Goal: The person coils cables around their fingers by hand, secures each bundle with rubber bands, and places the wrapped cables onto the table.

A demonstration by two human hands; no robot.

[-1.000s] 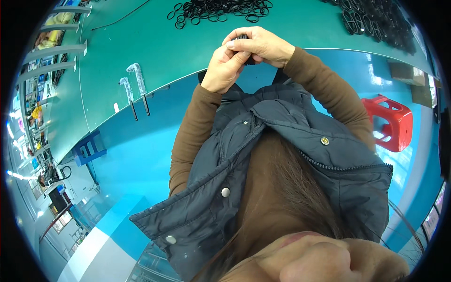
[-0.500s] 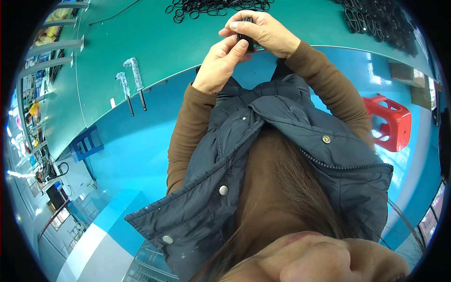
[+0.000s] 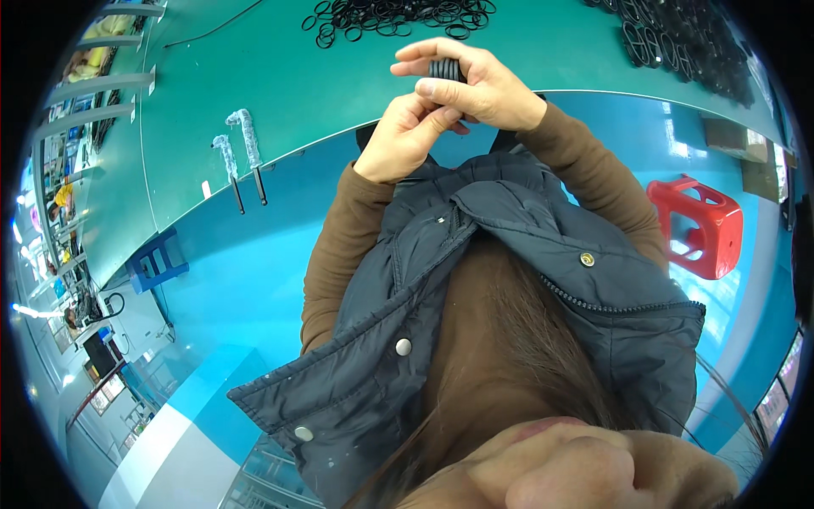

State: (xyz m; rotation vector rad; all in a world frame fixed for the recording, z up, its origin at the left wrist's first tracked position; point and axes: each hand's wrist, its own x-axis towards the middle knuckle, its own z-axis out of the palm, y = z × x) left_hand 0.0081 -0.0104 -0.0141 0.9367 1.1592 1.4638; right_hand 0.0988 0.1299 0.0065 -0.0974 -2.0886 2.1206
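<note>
A compact stack of black rubber rings sits in my right hand, between its thumb and the curled fingers. My left hand is just below and to the left, its thumb and forefinger pressed together against the underside of my right hand. Whatever lies between those left fingertips is hidden. Both hands are over the near edge of the green table. Beyond them, a loose heap of black rings is spread on the tabletop.
Two tools with black handles and clear plastic-wrapped heads lie across the table edge at left. A pile of black looped parts covers the far right. A red stool stands at right, a blue stool at left.
My hands have come slightly nearer. The left fingers have slid down off the ring stack to below the right hand, and the stack now shows more fully.
</note>
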